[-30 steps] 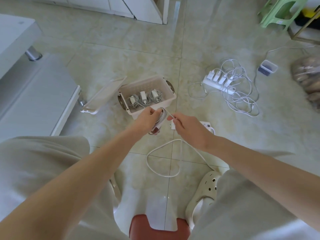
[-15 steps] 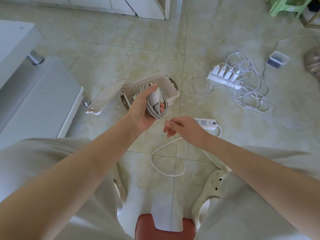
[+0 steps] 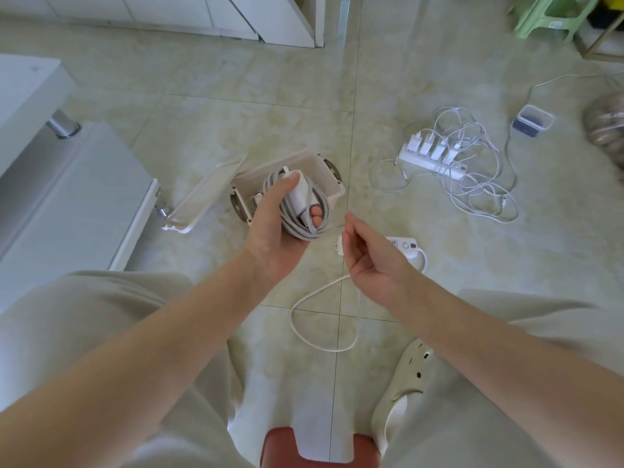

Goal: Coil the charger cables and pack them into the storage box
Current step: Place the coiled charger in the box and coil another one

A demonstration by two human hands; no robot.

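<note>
My left hand (image 3: 270, 231) grips a coiled grey cable (image 3: 315, 219) with its white charger brick (image 3: 299, 194) tucked inside the coil. It holds the bundle just above the near side of the open white storage box (image 3: 326, 172), where other coiled chargers are mostly hidden behind the hand. A short cable tail sticks out of the coil toward my right hand (image 3: 374, 261). That hand hovers to the right with loosely curled fingers and nothing visibly in it. A power strip with several plugged-in chargers (image 3: 430, 155) and tangled white cables (image 3: 479, 194) lies at the right.
The box lid (image 3: 202, 201) lies left of the box. A second power strip (image 3: 407, 246) sits under my right hand, its white cord (image 3: 314, 339) looping on the floor tiles. Low white furniture (image 3: 67, 197) fills the left. A small blue container (image 3: 533, 121), green stool (image 3: 553, 15) and red stool (image 3: 314, 447) stand around.
My left hand lifted the finished coil from in front of the box to over it. My right hand let go of the cable end and drew back to the right.
</note>
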